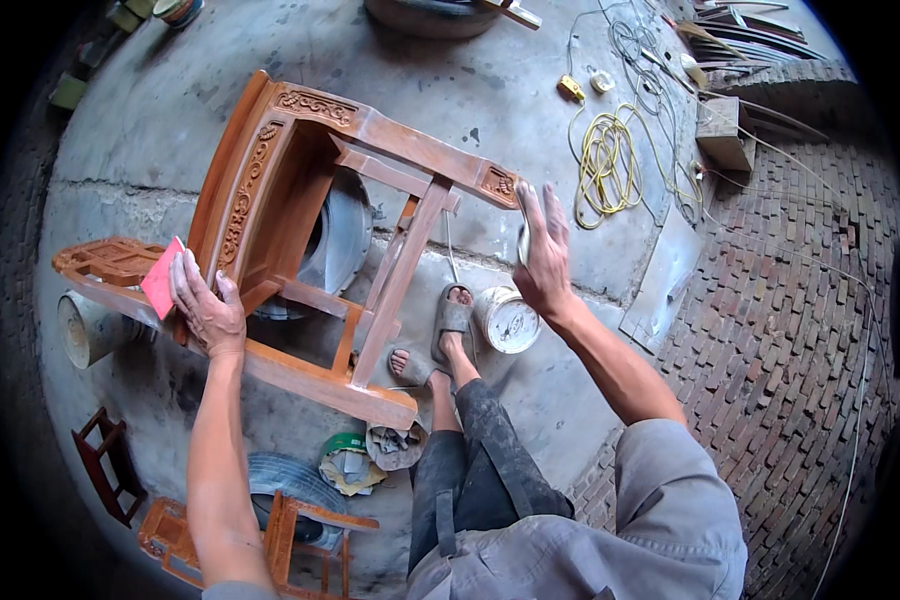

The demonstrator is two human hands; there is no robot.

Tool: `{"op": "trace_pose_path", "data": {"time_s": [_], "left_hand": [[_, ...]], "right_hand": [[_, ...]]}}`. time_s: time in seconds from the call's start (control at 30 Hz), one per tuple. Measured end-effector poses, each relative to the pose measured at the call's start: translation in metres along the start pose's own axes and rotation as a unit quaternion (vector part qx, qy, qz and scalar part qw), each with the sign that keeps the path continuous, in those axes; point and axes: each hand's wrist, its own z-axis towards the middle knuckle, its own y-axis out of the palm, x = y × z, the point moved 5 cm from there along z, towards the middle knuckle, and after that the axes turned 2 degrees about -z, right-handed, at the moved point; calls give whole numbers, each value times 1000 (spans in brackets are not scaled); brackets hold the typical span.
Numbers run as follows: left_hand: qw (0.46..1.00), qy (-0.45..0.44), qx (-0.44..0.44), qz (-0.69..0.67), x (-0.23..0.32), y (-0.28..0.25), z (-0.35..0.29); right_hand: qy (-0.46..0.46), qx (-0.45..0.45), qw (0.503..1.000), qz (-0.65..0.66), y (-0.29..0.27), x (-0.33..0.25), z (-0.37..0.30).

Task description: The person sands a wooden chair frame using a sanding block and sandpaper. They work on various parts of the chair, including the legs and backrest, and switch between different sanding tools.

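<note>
Wooden chair blocks tyre, bucket beside.

Packages only; no signs or screens seen.

- White round bucket, on the concrete floor just beside the person's sandalled foot, below the right hand. Pale lid or top face smeared grey; any label too small to tell.
- Grey cylindrical can, lying on its side at the left, partly under the carved wooden frame; open mouth faces left, dull cream inside.
- Green-rimmed round tub, near the bottom centre, stuffed with crumpled paper or rags.
- Beside it, touching or nearly so, a small grey container also filled with scraps.
- Round container at the top left edge, cut off by the picture rim; colours unclear.
</note>
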Motion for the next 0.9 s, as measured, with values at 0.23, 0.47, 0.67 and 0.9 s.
{"op": "trace_pose_path", "data": {"time_s": [0.23, 0.47, 0.67, 0.9], "left_hand": [[1000, 3, -17, 11, -3, -2, -1], [998, -4, -37, 42, -8, -3, -6], [998, -6, -47, 50, -7, 1, -5], [998, -3, -49, 44, -5, 2, -3]], "right_hand": [[125, 71, 979, 145, 35, -10, -9], [136, 67, 968, 201, 35, -28, -16], [146, 98, 960, 217, 34, -8, 2], [171, 58, 967, 177, 33, 15, 11]]}}
